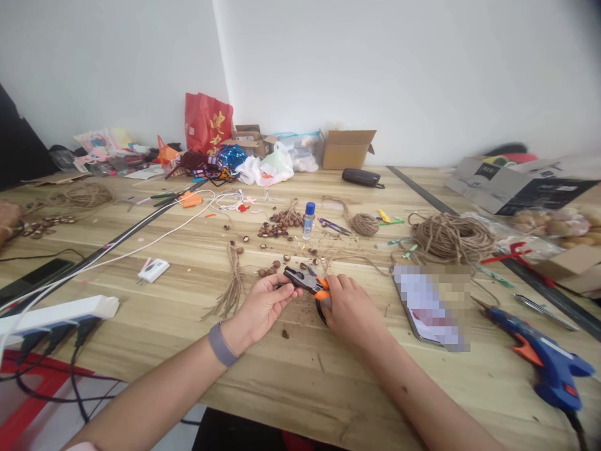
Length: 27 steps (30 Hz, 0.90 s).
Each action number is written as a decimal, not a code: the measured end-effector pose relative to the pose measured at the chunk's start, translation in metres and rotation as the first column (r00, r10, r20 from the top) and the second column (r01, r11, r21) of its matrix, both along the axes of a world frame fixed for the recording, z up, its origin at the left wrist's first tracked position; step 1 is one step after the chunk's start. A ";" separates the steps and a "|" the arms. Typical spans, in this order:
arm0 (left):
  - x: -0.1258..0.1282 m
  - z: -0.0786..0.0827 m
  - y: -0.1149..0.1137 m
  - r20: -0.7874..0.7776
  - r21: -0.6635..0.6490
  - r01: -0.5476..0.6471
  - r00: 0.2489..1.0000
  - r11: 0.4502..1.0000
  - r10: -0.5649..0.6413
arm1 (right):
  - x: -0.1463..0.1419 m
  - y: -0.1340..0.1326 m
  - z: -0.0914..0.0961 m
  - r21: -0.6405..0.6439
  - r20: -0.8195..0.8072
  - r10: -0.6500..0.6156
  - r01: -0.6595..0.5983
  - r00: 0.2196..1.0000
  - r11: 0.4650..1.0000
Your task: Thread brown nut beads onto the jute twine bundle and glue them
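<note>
My right hand (pixel 351 307) is wrapped around the orange-and-black handles of a pair of pliers (pixel 307 280), whose dark jaws point left. At those jaws, the thumb and fingers of my left hand (pixel 267 304) are pinched together; whatever sits between them is small, dark and mostly hidden. Just behind lie brown nutshells (pixel 268 271), some of them cut open with pale rims. A bundle of twine strands (pixel 231 282) rests left of my left hand. Farther back, more nutshells (pixel 286 220) are heaped beside a small blue-capped bottle (pixel 308 222).
To the right are a phone (pixel 417 307), a blue glue gun (pixel 539 357) and a large twine coil (pixel 451 238). A power strip (pixel 61 316) with cables lies left. Bags and a cardboard box (pixel 348 150) line the wall. Another person's hand (pixel 8 219) shows at the left edge.
</note>
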<state>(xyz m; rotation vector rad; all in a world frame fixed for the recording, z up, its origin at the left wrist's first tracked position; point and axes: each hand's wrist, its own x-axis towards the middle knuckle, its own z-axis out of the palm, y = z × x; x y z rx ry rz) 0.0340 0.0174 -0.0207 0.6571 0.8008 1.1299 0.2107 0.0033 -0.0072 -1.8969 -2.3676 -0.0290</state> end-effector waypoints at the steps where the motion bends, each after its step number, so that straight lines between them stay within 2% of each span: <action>1: 0.000 -0.001 0.001 -0.006 -0.021 -0.003 1.000 1.000 0.003 | -0.001 0.000 -0.001 -0.009 0.001 -0.006 0.006 1.000 1.000; 7: 0.001 -0.003 0.004 0.003 -0.105 -0.008 1.000 0.994 0.009 | -0.003 0.002 -0.003 -0.045 0.015 -0.025 0.025 1.000 0.999; 15: 0.001 -0.003 0.003 0.019 -0.093 -0.002 1.000 0.996 0.004 | -0.002 0.002 -0.004 -0.028 0.012 -0.030 0.030 0.999 0.999; 17: 0.000 -0.003 0.002 0.006 -0.044 0.006 1.000 0.999 -0.006 | 0.001 0.002 -0.005 0.039 0.025 -0.019 0.018 1.000 0.999; 19: 0.000 -0.002 0.000 -0.005 0.020 0.020 1.000 1.000 -0.019 | 0.004 0.003 -0.006 0.162 0.047 0.008 -0.016 0.999 0.987; 22: 0.000 0.001 -0.002 -0.001 0.088 0.045 0.999 0.995 -0.045 | 0.007 0.002 -0.008 0.350 0.086 0.038 -0.066 0.996 0.934; 27: 0.001 0.004 -0.005 -0.016 0.138 0.040 0.999 0.990 -0.038 | 0.006 0.000 -0.013 0.383 0.130 0.017 -0.066 0.991 0.921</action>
